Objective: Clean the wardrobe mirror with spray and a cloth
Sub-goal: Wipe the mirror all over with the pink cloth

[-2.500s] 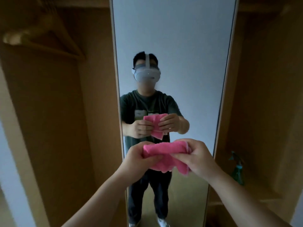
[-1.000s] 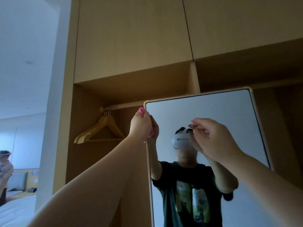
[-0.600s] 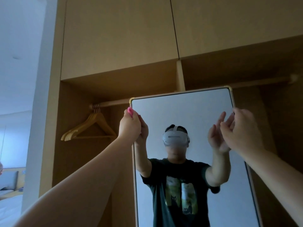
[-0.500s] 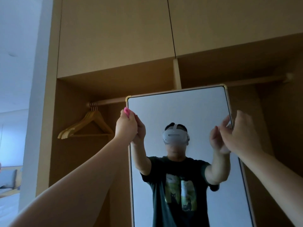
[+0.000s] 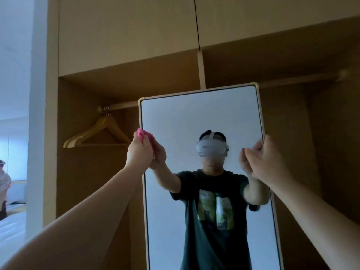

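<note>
Indoors, a tall wooden wardrobe (image 5: 126,32) fills the view from the head camera, its upper cabinet doors closed and its two hanging bays open below. In front of the upright divider between those bays stands the mirror (image 5: 185,123), a long panel in a pale frame with rounded corners, its top edge just under the cabinet shelf. The glass reflects a person in a dark printed T-shirt and a white headset, both arms raised toward the frame.

Past the wardrobe's left side, a bed (image 5: 11,225) with white linen shows in a bright room, and a second person (image 5: 3,180) is partly visible at the frame's far left edge. A wooden rail (image 5: 118,106) crosses the left bay, carrying a small bunch of wooden hangers (image 5: 97,133) that hang just left of the mirror.

Both bare forearms reach up from the bottom corners. The right hand (image 5: 266,158) is at the mirror's right edge, about level with the reflected headset; its fingers (image 5: 260,146) curl round the frame, with the thumb on the glass side. The left hand (image 5: 138,151) is at the opposite edge at nearly the same height, its fingers closed tightly round the cloth (image 5: 140,134). That pink cloth is bunched small in the fist, only a crumpled tuft showing above the knuckles, and it is pressed to the mirror's upper left edge, where its reflection meets it on the glass.
</note>
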`<action>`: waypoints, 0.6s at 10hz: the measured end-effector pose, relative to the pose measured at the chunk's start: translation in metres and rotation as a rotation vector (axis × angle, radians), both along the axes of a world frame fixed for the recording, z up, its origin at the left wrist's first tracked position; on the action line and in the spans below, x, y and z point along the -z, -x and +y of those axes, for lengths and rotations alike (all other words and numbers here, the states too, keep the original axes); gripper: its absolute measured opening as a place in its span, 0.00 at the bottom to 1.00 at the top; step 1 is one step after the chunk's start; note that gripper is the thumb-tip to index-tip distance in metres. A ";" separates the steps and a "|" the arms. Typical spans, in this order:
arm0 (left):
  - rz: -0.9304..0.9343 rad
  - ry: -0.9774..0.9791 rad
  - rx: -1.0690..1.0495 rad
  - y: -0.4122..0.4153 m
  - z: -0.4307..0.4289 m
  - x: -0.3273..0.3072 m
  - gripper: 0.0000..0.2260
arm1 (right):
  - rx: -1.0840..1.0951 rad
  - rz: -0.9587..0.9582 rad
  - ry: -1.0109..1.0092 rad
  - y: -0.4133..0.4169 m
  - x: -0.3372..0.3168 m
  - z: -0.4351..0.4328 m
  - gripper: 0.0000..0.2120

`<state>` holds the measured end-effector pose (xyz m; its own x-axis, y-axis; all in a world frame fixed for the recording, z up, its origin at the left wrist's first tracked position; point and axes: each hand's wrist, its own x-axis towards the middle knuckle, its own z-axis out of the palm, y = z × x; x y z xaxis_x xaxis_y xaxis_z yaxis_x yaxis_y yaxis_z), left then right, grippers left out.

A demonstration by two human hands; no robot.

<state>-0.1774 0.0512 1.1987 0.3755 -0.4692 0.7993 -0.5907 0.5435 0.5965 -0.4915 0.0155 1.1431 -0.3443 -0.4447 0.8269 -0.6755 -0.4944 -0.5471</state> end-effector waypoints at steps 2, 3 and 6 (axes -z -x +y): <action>0.082 -0.081 0.011 0.000 0.003 0.018 0.16 | -0.061 0.045 -0.094 0.001 0.011 0.017 0.32; 0.100 -0.093 0.011 -0.003 0.002 0.026 0.15 | -0.097 0.048 -0.120 0.002 0.020 0.020 0.26; 0.098 -0.184 0.022 -0.002 0.013 0.057 0.14 | -0.163 0.050 -0.183 0.006 0.045 0.030 0.19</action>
<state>-0.1759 0.0639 1.1421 0.4356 -0.6125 0.6596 -0.5142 0.4321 0.7409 -0.4972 0.0452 1.0982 -0.2165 -0.6350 0.7416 -0.6236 -0.4945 -0.6055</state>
